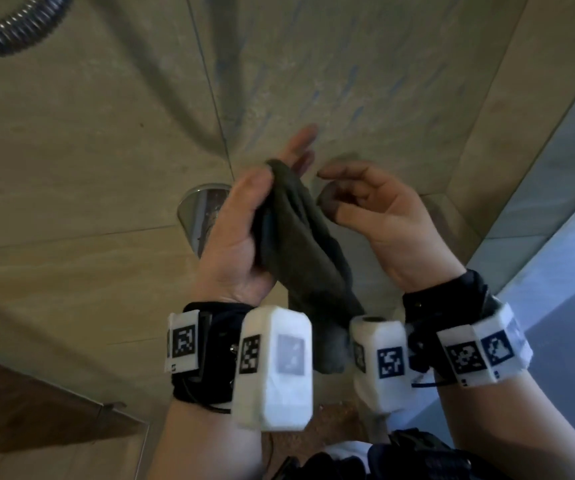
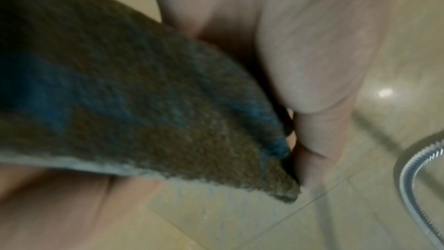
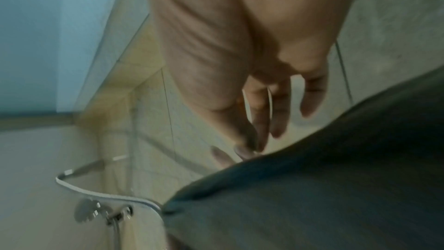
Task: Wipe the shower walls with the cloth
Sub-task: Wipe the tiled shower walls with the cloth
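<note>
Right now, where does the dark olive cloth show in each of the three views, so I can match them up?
Head: dark olive cloth at centre, gripped by the left hand, hanging down between the wrists.
Left wrist: fills the left half, beside the thumb.
Right wrist: fills the lower right corner, below the right hand's fingers.
Shared landmark: the ribbed metal shower hose.

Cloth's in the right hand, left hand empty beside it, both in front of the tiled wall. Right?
Hands are swapped. In the head view the left hand holds the dark cloth, thumb over its top, and the right hand is empty beside it. Both are in front of the tiled wall.
</note>
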Action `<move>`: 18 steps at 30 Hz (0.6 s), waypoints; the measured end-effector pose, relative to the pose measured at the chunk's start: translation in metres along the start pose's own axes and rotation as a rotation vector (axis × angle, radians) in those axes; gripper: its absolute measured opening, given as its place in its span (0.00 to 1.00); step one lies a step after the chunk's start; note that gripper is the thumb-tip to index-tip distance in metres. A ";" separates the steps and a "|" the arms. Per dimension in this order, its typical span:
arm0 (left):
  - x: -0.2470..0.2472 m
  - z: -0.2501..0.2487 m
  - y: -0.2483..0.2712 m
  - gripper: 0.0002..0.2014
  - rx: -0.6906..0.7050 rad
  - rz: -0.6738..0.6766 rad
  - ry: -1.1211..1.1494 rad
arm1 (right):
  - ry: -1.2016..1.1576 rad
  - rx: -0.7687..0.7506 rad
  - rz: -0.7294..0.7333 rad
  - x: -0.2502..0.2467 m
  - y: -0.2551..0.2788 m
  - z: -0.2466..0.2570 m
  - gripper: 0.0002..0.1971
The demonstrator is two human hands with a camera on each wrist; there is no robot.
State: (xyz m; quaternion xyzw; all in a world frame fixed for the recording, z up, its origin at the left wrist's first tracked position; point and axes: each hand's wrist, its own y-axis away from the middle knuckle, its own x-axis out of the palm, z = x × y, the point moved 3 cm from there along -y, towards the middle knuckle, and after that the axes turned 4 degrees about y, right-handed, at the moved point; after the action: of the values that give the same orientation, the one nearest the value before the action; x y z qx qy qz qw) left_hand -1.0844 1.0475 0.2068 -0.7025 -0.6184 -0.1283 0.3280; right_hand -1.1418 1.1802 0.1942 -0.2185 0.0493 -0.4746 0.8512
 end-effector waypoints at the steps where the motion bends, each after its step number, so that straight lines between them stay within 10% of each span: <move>1: 0.001 -0.002 0.000 0.19 0.041 0.001 0.020 | 0.104 -0.028 -0.095 -0.003 0.000 -0.003 0.15; 9: -0.008 -0.002 0.001 0.25 0.220 -0.212 0.130 | 0.720 -0.124 -0.822 -0.042 0.017 -0.035 0.20; 13: -0.016 0.002 0.008 0.12 0.288 -0.439 -0.034 | 0.869 0.009 -0.798 -0.042 0.019 -0.048 0.40; 18: -0.022 0.007 0.012 0.20 0.287 -0.507 -0.190 | 1.037 -0.006 -0.686 -0.037 0.014 -0.055 0.49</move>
State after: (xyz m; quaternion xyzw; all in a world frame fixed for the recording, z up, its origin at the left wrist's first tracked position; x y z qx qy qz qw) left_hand -1.0791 1.0343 0.1847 -0.4813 -0.8137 -0.0510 0.3221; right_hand -1.1670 1.1992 0.1346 0.0348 0.3845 -0.7653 0.5151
